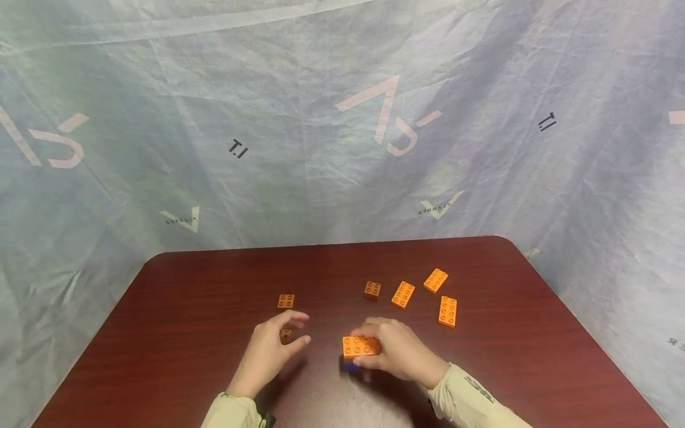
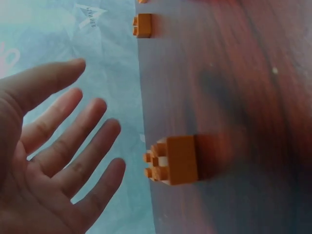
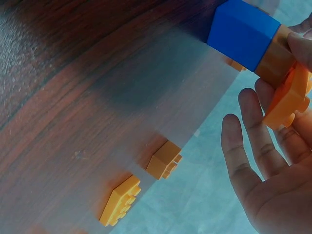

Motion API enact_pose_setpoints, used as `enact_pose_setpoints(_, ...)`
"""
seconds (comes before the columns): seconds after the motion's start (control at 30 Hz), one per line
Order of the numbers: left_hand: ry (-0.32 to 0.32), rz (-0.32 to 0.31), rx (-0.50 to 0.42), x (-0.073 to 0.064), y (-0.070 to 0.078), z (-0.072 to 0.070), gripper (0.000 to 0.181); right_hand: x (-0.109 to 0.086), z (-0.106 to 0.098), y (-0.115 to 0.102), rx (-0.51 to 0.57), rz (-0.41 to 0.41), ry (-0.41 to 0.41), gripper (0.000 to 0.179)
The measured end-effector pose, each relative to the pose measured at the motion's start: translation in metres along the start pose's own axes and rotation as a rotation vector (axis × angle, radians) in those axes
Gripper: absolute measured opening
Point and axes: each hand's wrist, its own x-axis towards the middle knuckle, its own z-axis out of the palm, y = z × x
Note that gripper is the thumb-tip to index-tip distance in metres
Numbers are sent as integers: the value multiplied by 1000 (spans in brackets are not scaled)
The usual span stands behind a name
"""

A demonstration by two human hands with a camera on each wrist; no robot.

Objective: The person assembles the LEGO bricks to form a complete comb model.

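Note:
My right hand [image 1: 398, 348] grips a small stack of toy building bricks by its side. On top of that stack is a bright orange eight-stud brick [image 1: 350, 345], jutting out past a darker orange brick [image 3: 276, 56] beneath it. A blue brick [image 3: 243, 35] forms the bottom, low at the tabletop. Thumb and fingers close on the upper bricks, partly covering them. The left hand [image 1: 266, 349] holds nothing; its fingers are spread and gently bent. Just beyond its palm stands a darker orange four-stud brick [image 2: 181, 160], partly hidden by the hand in the head view.
On the dark red table [image 1: 187, 333], another darker orange brick [image 1: 286, 301] lies behind the left hand. Farther right are a small darker orange brick [image 1: 372, 289] and flat bright orange bricks [image 1: 403, 294], [image 1: 436, 280], [image 1: 448, 311]. A printed grey sheet [image 1: 305, 148] hangs around the table.

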Motion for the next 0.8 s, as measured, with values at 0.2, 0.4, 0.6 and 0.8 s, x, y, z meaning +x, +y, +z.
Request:
enact_pose_setpoints(0.2, 126, -33, 58, -1, -9, 0, 35, 0, -1, -1, -9, -13, 4, 33)
enact_pose_setpoints(0.4, 194, -109, 128, -1, -18, -1, 40, 0, -1, -1, -6, 11, -10, 33)
enact_pose_setpoints(0.6, 194, -197, 236, -1, -24, 1, 51, 0, 0, 0, -15, 22, -20, 34)
enact_pose_setpoints(0.8, 180, -227, 309, -1, -24, 3, 59, 0, 0, -1, -19, 13, -12, 34)
